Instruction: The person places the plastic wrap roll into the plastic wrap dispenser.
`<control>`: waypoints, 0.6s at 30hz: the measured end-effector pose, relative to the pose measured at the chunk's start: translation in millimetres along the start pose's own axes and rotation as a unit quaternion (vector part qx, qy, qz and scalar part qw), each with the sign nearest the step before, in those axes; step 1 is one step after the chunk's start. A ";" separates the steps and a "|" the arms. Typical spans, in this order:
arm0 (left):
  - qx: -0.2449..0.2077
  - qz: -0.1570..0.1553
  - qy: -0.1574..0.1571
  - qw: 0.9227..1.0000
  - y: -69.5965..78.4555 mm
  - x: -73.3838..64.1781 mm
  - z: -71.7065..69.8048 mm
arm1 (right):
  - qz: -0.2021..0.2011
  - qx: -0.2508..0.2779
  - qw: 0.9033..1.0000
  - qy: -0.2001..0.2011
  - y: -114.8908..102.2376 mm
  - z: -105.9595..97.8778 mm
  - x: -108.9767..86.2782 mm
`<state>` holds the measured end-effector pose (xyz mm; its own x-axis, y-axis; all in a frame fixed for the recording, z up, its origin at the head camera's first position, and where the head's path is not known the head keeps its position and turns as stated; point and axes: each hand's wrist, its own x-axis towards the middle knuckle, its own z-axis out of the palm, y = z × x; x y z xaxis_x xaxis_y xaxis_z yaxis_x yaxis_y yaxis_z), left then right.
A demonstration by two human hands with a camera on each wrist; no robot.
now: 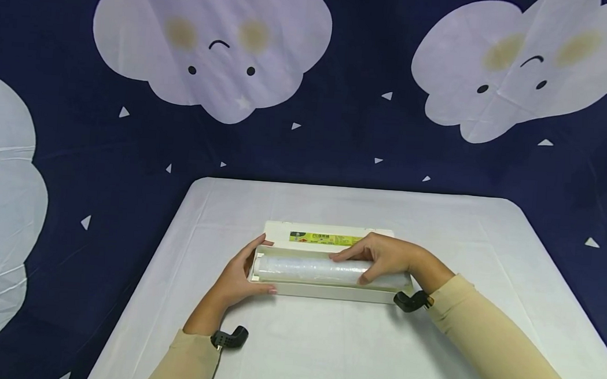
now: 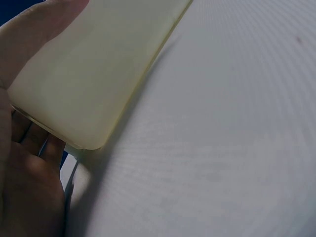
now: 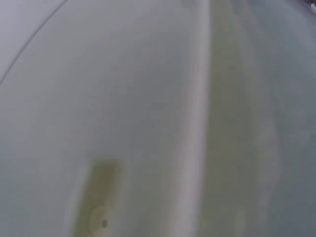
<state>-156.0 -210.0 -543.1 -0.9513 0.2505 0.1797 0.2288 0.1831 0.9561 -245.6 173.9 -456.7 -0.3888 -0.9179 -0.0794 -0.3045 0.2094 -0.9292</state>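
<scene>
dark blue cloud-print fabric backdrop is seen behind white cloth-covered table, long white rectangular box laid uncovered on it, shiny whitish plastic film roll seated inside, box's left end gripped by left hand, roll pinched by right hand between thumb and fingers, yellow-green printed label behind.

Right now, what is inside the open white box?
A shiny, whitish roll lies lengthwise in the box. The right hand covers part of it, and the box floor beneath it is hidden.
</scene>
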 end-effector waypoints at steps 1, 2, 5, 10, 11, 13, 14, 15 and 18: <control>0.002 0.000 0.001 1.000 -0.1 -0.1 0.0 | 0.002 -0.001 1.000 0.000 0.1 -0.1 -0.1; 0.003 -0.001 0.001 1.000 -0.2 -0.1 0.0 | 0.004 -0.001 1.000 0.000 0.4 -0.1 -0.2; 0.009 -0.002 0.003 1.000 -0.2 -0.3 0.2 | 0.008 -0.003 1.000 0.000 1.9 0.0 -0.5; 0.010 -0.005 0.006 1.000 1.1 -1.0 0.7 | 0.007 -0.003 1.000 -0.002 5.0 0.6 -1.0; 0.009 -0.005 0.006 1.000 1.2 -1.0 0.8 | 0.007 -0.001 1.000 -0.004 5.6 0.7 -1.1; 0.006 -0.008 0.006 1.000 1.5 -1.1 1.2 | 0.007 0.003 1.000 -0.006 6.7 0.9 -1.1; 0.006 -0.010 0.008 1.000 1.6 -1.1 1.4 | 0.008 0.003 1.000 -0.006 7.4 0.9 -1.0; 0.008 -0.013 0.010 1.000 1.8 -1.2 1.6 | 0.008 0.001 1.000 -0.006 8.2 0.7 -1.0; 0.013 -0.022 0.016 1.000 2.4 -1.3 2.2 | 0.011 -0.007 1.000 -0.006 9.0 0.0 -0.9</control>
<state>-153.8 -207.8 -541.5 -0.9667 0.2106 0.1453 0.1914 0.2182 0.9570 -248.0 176.6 -465.0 -0.3850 -0.9170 -0.1047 -0.3086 0.2348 -0.9218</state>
